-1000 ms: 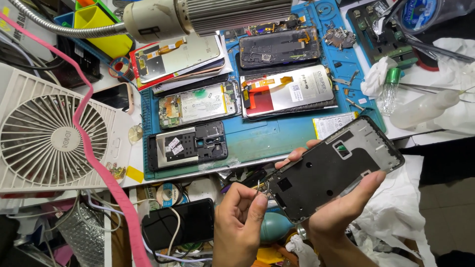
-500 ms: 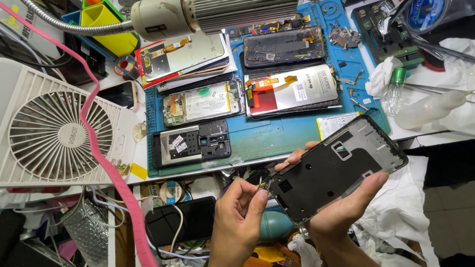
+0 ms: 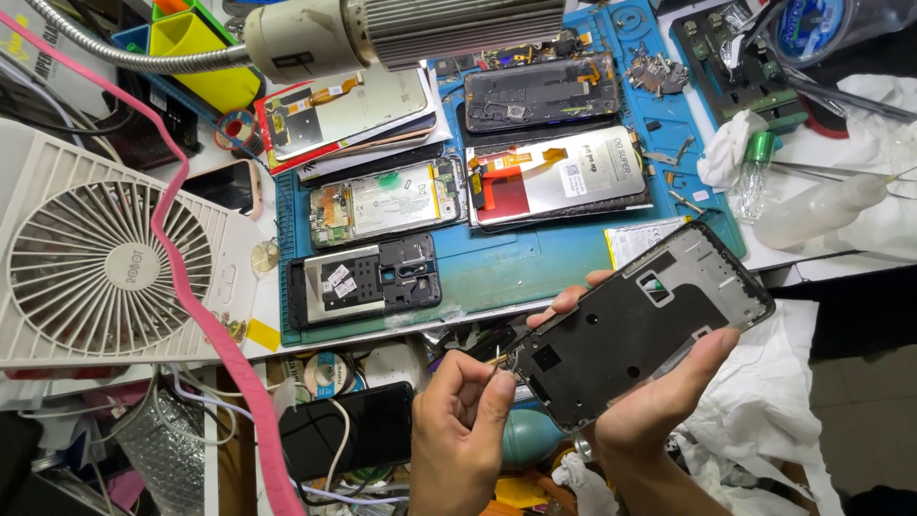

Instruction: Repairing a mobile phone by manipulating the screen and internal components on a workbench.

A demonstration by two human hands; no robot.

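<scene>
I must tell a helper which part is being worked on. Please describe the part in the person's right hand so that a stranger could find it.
Start at the blue mat, then look below its front edge. The right hand holds a black phone frame tilted in the air. Unlike the phones lying flat on the mat, it is lifted and mostly bare.

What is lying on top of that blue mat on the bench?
On the blue mat lie several opened phones, a black frame, loose screens and small screws. The lamp head hides its far edge.
</scene>
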